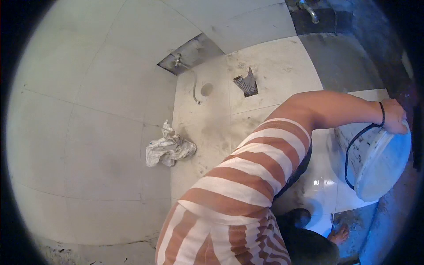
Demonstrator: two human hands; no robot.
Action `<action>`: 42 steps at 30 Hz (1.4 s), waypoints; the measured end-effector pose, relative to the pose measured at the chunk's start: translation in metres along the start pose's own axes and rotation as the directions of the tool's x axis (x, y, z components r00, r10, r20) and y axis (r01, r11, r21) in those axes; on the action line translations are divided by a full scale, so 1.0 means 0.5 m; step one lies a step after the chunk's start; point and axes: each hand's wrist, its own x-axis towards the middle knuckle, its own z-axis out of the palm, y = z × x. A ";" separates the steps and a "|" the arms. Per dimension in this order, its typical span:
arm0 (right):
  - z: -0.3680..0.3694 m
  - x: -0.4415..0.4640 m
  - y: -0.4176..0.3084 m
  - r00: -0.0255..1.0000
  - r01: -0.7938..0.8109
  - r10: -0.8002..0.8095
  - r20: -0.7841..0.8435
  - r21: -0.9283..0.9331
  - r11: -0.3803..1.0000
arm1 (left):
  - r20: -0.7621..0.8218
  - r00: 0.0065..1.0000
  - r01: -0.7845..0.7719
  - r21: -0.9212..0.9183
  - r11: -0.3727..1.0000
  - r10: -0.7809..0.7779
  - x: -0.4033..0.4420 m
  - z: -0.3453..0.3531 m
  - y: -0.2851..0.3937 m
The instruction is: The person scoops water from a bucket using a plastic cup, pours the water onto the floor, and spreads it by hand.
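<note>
My left arm in a brown-and-white striped sleeve reaches across to the right side. At its end my left hand (394, 116) is closed on the upper rim of a tilted white bucket (353, 141) with dark smears on its side. A black cord (348, 152) loops from beside the hand down along the bucket, and a dark band circles the wrist. The bucket's round pale face points right; I cannot tell whether it is a lid or the opening. My right hand is out of view.
Crumpled whitish cloth or plastic (170, 148) lies by the wall at left. Behind are a small tap (177, 61) with a hose, a floor hole with grey striped material (247, 83), and another tap (309, 12). A bare foot (339, 234) shows at lower right.
</note>
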 end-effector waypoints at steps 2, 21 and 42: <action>0.017 0.009 -0.009 0.996 0.087 -0.087 -0.012 0.116 0.989 | 0.003 1.000 -0.001 -0.003 1.000 0.001 -0.002 0.000 -0.003; -0.687 0.355 -0.247 0.971 0.084 -0.145 -0.190 -0.294 0.952 | -0.042 0.995 -0.091 -0.019 0.996 0.090 0.008 0.005 0.000; -0.047 0.033 -0.005 0.918 -0.396 0.393 -0.050 -0.147 0.906 | 0.005 1.000 0.026 -0.007 1.000 -0.026 -0.004 -0.014 0.008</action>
